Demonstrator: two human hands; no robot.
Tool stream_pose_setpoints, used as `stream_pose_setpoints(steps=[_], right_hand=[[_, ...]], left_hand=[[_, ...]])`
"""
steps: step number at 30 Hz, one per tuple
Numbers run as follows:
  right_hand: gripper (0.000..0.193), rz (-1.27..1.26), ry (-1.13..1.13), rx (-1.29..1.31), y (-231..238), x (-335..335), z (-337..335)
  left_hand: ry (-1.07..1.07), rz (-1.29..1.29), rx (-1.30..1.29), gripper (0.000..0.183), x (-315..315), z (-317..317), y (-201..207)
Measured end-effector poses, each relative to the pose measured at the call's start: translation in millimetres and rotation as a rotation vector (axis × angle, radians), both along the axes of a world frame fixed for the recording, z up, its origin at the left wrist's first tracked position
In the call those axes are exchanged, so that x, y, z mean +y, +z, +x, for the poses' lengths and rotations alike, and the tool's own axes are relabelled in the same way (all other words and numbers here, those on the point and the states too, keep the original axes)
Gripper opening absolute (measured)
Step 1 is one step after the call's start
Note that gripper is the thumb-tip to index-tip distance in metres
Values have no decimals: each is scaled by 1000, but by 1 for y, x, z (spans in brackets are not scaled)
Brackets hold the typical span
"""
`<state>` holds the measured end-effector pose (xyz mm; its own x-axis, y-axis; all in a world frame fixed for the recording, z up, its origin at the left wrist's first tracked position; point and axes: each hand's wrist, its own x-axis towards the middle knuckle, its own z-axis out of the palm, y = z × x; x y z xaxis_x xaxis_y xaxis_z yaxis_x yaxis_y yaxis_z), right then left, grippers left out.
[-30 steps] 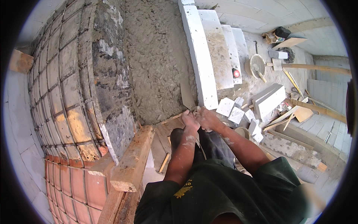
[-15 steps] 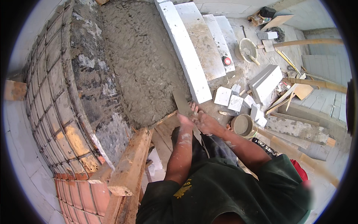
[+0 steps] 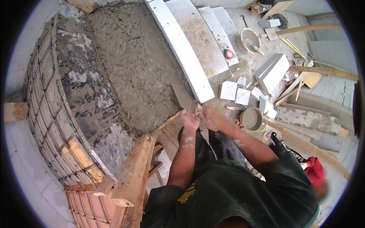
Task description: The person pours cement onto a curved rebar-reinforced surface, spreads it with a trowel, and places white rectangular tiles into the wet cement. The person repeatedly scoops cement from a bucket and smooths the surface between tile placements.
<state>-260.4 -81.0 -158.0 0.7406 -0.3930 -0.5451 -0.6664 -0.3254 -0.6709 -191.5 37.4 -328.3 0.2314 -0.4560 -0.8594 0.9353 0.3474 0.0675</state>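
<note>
My left hand (image 3: 190, 118) and my right hand (image 3: 210, 117) meet at the near end of the wet concrete bed (image 3: 133, 60). Both are closed, close together, around the near end of a flat grey blade (image 3: 182, 95). The blade reaches forward over the corner of the concrete, beside the end of a long white block (image 3: 182, 49). My fingers hide its handle. Below my hands a narrow pale strip (image 3: 207, 138) hangs in front of my dark trousers; I cannot tell whether it belongs to the blade.
Wooden beams (image 3: 135, 171) stand at the near left, beside a rebar grid (image 3: 57, 125). White steps (image 3: 197, 34) rise beyond the long block. On the right are a mortar bucket (image 3: 252, 118), a larger bucket (image 3: 249, 40), cut white blocks (image 3: 242, 96) and planks (image 3: 308, 119).
The whole view has shifted slightly. Against the long block's end, the blade now reaches a little farther forward over the concrete. Both hands stay together on it.
</note>
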Motion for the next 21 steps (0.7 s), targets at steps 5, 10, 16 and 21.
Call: stream_pose_setpoints(steps=[5, 10, 16, 21], right_hand=[[41, -68, 130, 112, -26, 5, 6], [41, -10, 257, 231, 11, 8, -12], [38, 57, 211, 264, 13, 5, -31], [42, 192, -26, -84, 59, -12, -59]], left_hand=[[-45, 0, 114, 59, -13, 3, 46], [-96, -18, -151, 65, 19, 2, 9], [699, -699, 1280, 60, 11, 3, 1], [2698, -157, 2766, 51, 62, 9, -25]])
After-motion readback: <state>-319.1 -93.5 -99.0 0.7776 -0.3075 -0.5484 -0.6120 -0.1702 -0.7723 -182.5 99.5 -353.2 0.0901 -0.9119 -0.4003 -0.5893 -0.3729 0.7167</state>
